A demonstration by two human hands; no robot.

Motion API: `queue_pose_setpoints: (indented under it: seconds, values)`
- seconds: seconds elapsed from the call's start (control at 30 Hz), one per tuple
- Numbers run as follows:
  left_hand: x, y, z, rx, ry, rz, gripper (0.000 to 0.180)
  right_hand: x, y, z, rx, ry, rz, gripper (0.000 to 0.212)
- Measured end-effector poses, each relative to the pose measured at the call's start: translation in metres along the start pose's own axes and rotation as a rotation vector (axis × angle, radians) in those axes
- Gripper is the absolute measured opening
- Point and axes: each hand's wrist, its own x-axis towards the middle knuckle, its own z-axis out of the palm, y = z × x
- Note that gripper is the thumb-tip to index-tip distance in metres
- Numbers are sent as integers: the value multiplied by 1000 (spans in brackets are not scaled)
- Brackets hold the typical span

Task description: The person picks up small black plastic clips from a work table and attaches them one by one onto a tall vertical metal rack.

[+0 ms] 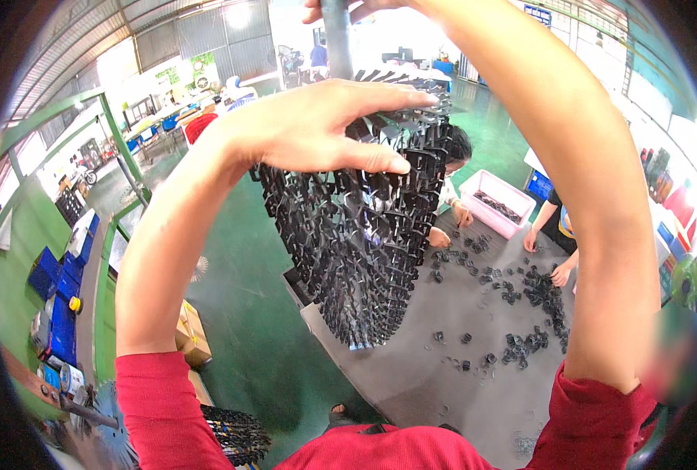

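light is bright, flaring white high up at the back and far beyond the right edge of the table, where one patch is smeared; the green floor shines past its left edge; fisheye curving ends in dark corners.

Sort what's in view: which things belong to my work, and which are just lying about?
Likely part of it: black bundle at your left hand; grey post at your right hand.

Apparently just lying about: cardboard box; blue bins at far left.
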Motion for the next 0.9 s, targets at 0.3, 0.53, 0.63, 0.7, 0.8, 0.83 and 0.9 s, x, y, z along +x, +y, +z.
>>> queue_pose_setpoints:
  seconds: [0.3, 0.53, 0.63, 0.7, 0.8, 0.83, 0.9]
  values:
    - [10, 2, 4, 50, 25, 39, 59, -177, 86, 44, -320, 1072, -554, 20]
    - [29, 3, 8, 102, -52, 39, 63, -200, 164, 78, 122, 858, -282, 16]
    - [31, 2, 5, 109, -74, 62, 64, -184, 167, 79, 9, 843, -274, 19]
    - [35, 4, 4, 99, -88, 77, 64, -180, 168, 74, -57, 840, -281, 20]
    - [40, 4, 2, 97, -118, 74, 64, -175, 171, 67, -70, 817, -288, 19]
    - [41, 4, 3, 98, -110, 81, 64, -176, 170, 63, -63, 799, -274, 19]
    - [39, 4, 3, 109, -100, 71, 63, -173, 167, 61, -65, 756, -266, 19]
